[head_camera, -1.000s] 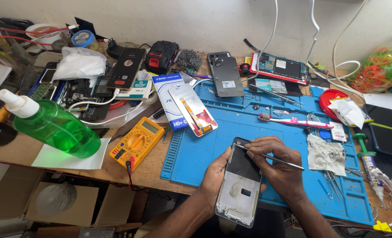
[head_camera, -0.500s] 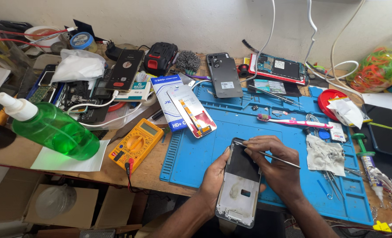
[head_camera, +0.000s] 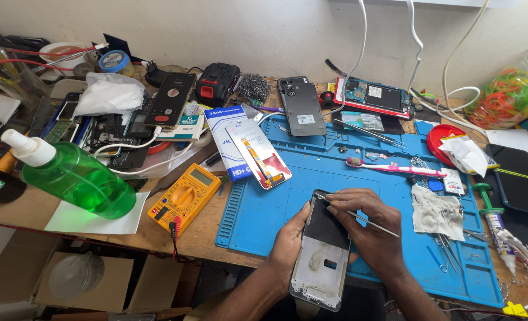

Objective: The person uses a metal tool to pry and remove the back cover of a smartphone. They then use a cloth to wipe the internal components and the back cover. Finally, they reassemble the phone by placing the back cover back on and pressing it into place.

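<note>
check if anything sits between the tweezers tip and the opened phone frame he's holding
Nothing visible does. The right hand holds the tweezers with the tip already at the upper edge of the phone frame, which the left hand holds over the blue mat. Only the right fingers overlap the frame's top corner.

blue-and-white flat box (head_camera: 227,139), centre-left on the surface | replacement screen (head_camera: 259,153) with red-orange strip, leaning on that box | lit phone screen (head_camera: 171,98), dark, red button, upper left | yellow multimeter (head_camera: 185,198), small grey display, lower left | dark phone back (head_camera: 302,105), white label, upper centre
</note>
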